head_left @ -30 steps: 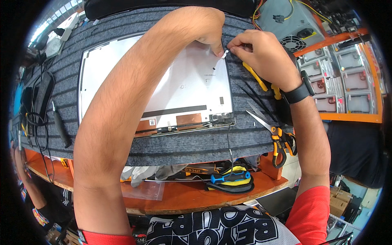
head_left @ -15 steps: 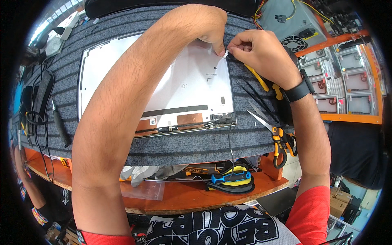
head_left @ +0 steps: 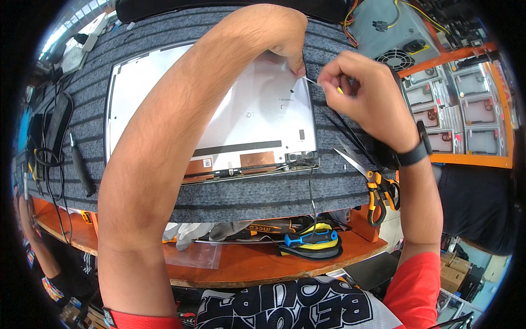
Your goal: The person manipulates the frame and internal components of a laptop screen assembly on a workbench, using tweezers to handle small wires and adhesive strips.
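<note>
A laptop screen panel [head_left: 241, 131] with a white back lies on the grey ribbed mat [head_left: 263, 200]. At its far right corner my left hand [head_left: 287, 46] is bent over the edge, thumb pressed down there; its other fingers are mostly hidden. From beside that thumb a thin white adhesive strip [head_left: 311, 80] runs stretched to my right hand [head_left: 361, 93], whose fingertips pinch its end just off the panel's right edge. A bit of yellow handle [head_left: 340, 90] shows among the right fingers; whether it is held or lies behind cannot be told.
Scissors with orange-black handles [head_left: 376, 194] and dark tweezers [head_left: 350, 134] lie right of the panel. A black-handled tool [head_left: 81, 170] is at left. A power supply [head_left: 394, 33] stands far right, by an orange rack [head_left: 482, 158]. The shelf below [head_left: 241, 271] holds tools.
My right hand has moved right and nearer to me, drawing the white strip out longer and thinner. My left hand stays at the panel's corner.
</note>
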A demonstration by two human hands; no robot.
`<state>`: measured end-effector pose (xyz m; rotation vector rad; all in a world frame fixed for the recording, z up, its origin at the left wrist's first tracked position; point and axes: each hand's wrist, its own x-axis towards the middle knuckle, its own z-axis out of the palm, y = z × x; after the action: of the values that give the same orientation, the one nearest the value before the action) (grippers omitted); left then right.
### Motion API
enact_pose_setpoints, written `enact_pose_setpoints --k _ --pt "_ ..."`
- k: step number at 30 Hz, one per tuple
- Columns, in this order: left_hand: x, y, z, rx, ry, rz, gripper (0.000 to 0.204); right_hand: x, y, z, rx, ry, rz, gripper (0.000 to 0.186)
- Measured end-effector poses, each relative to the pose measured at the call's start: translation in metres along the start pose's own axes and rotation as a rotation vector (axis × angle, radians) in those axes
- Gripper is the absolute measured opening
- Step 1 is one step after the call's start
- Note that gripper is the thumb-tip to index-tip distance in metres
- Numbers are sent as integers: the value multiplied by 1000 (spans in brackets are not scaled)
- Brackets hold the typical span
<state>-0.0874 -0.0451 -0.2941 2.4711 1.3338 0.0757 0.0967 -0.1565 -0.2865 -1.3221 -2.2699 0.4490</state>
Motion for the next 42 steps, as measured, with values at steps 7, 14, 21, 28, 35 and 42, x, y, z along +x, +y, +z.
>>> enact_pose_setpoints --k 7,14,21,28,35,42 --pt "24 11 1 5 -184 128 60 -61 -15 8 -134 -23 -103 21" --pt "22 11 -4 20 -230 104 52 -79 -17 14 -197 -111 -192 22" --pt "21 14 -4 37 -232 81 53 -70 -15 10 -183 -210 -201 18" --pt "18 13 -5 45 -228 73 53 -63 -18 4 -250 -280 -258 18" --pt "21 19 -3 50 -236 72 53 -57 -21 -2 -325 -385 -269 18" --pt "24 16 0 33 -213 103 53 -54 -21 -2 -297 -416 -230 15"
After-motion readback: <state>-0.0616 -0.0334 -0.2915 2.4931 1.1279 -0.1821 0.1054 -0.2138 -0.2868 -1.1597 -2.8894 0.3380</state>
